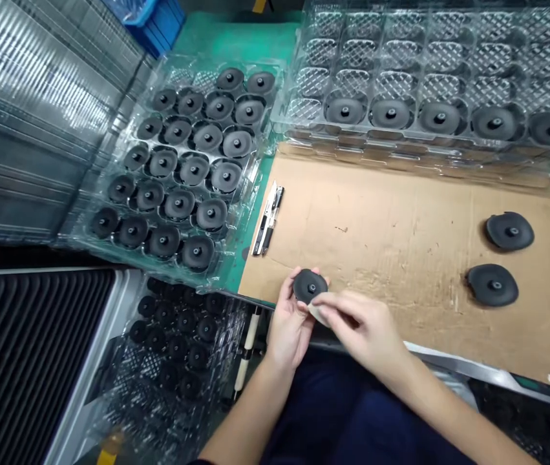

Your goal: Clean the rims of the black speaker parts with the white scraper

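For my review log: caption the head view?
Both hands hold a black disc over cardboard.

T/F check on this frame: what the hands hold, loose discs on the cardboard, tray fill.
1. The left hand holds a black disc. True.
2. The right hand rests flat on the cardboard. False: it is at the held disc, fingertips pinching something pale against its edge.
3. Two loose discs lie on the cardboard's right side. True.
4. The right tray is full. False: only its near row holds discs.
5. The clip-like tool lies on the left tray. False: it lies at the cardboard's left edge.
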A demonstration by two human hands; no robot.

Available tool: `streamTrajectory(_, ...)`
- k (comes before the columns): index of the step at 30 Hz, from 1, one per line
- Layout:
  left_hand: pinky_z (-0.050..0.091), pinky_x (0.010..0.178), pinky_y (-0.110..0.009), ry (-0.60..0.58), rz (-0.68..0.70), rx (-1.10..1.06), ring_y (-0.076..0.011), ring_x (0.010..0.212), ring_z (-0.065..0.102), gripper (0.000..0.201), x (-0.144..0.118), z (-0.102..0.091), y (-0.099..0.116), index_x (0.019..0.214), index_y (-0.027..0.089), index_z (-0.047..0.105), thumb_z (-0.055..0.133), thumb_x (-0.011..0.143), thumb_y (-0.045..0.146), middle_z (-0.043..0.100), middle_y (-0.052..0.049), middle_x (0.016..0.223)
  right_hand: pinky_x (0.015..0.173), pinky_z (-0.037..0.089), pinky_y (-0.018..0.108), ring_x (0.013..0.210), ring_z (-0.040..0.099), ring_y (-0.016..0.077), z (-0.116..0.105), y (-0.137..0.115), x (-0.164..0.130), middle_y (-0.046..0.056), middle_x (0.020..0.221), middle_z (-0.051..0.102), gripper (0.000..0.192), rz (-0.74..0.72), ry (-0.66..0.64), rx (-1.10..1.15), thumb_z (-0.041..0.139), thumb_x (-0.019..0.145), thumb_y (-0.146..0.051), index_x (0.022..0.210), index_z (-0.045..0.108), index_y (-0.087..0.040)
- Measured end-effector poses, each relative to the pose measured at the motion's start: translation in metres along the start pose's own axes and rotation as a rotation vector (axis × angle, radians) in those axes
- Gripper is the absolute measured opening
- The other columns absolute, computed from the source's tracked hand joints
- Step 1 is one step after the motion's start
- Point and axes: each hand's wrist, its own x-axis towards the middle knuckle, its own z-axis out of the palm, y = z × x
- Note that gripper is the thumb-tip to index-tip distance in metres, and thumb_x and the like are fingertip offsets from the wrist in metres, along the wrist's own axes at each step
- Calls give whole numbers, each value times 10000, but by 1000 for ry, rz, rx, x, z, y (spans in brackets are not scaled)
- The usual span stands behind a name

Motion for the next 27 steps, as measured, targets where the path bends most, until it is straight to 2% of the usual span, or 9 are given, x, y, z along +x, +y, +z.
streamTrajectory(4, 414, 1004, -337, 36, 10, 12, -228, 1225, 485, 529, 0, 0, 0, 1220, 279, 465, 711, 752, 289, 530, -86, 1301, 725, 482, 259, 782, 638, 159, 2, 1, -4, 46, 865, 695, 181, 16, 83, -52, 511, 878, -203, 963, 670, -192)
streamTrajectory(9, 415, 1005, -402, 41, -42, 14, -261, 1193, 514, 566, 0, -1, 1, 1209, 293, 469, 742, 714, 324, 522, -82, 1307, 639, 487, 234, 683, 625, 131, 2, 3, -6, 18, 829, 694, 181, 35, 13, 13, 509, 884, -226, 969, 668, -224)
streamTrajectory(12, 415, 1006, -383, 65, -17, 36, -251, 1221, 486, 564, 0, -1, 1, 1206, 283, 476, 744, 711, 322, 529, -87, 1299, 722, 489, 263, 766, 635, 153, 2, 3, -5, 34, 884, 697, 183, 41, 74, -65, 507, 883, -221, 976, 664, -208)
streamTrajectory(16, 397, 1024, -408, 13, -40, -9, -267, 1196, 513, 557, 0, -2, 1, 1215, 295, 465, 731, 727, 313, 514, -82, 1316, 705, 485, 234, 754, 631, 133, 2, 1, -6, 25, 856, 693, 190, -12, -3, -12, 499, 889, -205, 996, 656, -203)
streamTrajectory(19, 395, 1024, -375, -5, -5, -4, -243, 1222, 487, 530, -1, -2, 1, 1223, 274, 465, 709, 754, 270, 515, -89, 1312, 696, 484, 257, 733, 629, 146, 3, 0, -8, 29, 851, 698, 176, 27, 65, -75, 513, 885, -232, 962, 669, -207)
streamTrajectory(22, 395, 1025, -388, -20, -8, 4, -245, 1212, 499, 516, 0, -3, 1, 1232, 287, 455, 689, 772, 290, 515, -81, 1311, 726, 491, 264, 781, 638, 154, 5, 1, -11, 36, 879, 703, 194, -6, 87, -86, 501, 887, -226, 992, 663, -206)
streamTrajectory(24, 401, 1019, -388, -39, -15, 21, -249, 1202, 509, 549, 0, -4, 1, 1247, 295, 443, 699, 762, 300, 509, -82, 1319, 727, 496, 248, 798, 645, 148, 4, 5, -10, 30, 894, 708, 190, -24, 83, -63, 507, 881, -226, 983, 666, -210)
streamTrajectory(27, 410, 1009, -366, -49, -2, 57, -238, 1203, 507, 619, -1, -1, 2, 1288, 287, 416, 717, 746, 293, 497, -95, 1334, 707, 499, 262, 770, 646, 159, -5, 11, -4, 30, 862, 708, 171, 33, 171, -90, 522, 870, -244, 911, 683, -205)
